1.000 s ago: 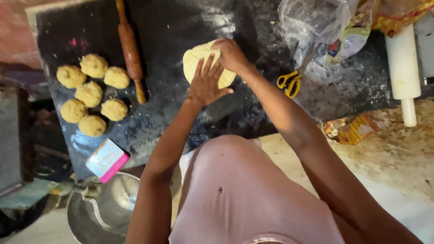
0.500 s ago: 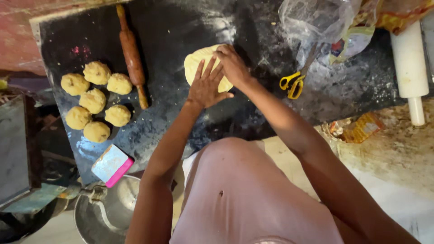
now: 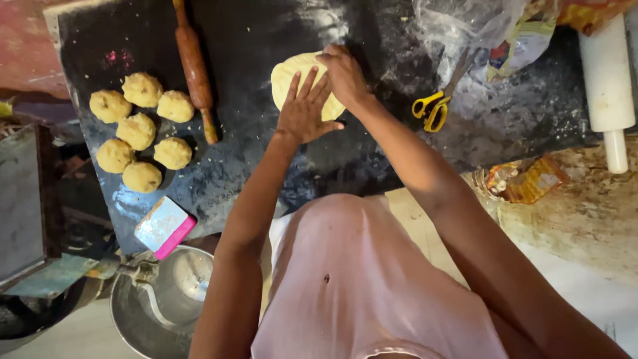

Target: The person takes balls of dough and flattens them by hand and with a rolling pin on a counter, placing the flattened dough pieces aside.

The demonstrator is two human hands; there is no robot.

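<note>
Dough: the flat pale-yellow disc of dough (image 3: 296,74) lies on my dark, flour-dusted stone counter (image 3: 266,159), near its far edge at about 12 o'clock from my body.

Left hand: my left hand (image 3: 304,110) lies flat on the near half of the disc, fingers (image 3: 307,85) spread and released, pressing rather than gripping.

Right hand: my right hand (image 3: 344,74) covers the disc's 3 o'clock edge, fingers curled down onto it; whether they pinch the rim I cannot tell.

Around: the brown wooden rolling pin (image 3: 194,66) lies at 9 o'clock of the disc, apart from it; six rough yellow dough balls (image 3: 138,129) sit further out at 9 o'clock. The yellow-handled scissors (image 3: 432,110) lie at 3 o'clock, near my right wrist, beside the crumpled clear plastic bag (image 3: 478,33).

Risk, tearing: uneven pressure from two palms could thin the disc in one spot and split it.

Risk, sticking: where the flour is sparse, the dough may cling to the counter and stretch out of round when lifted.

Risk, scissors: a wide sweep of my right forearm could knock them.

Risk, edge: the pink-and-white rectangular scraper (image 3: 165,226) overhangs the near edge at 7 o'clock, above the steel bowl (image 3: 166,299); a nudge would tip it in.
</note>
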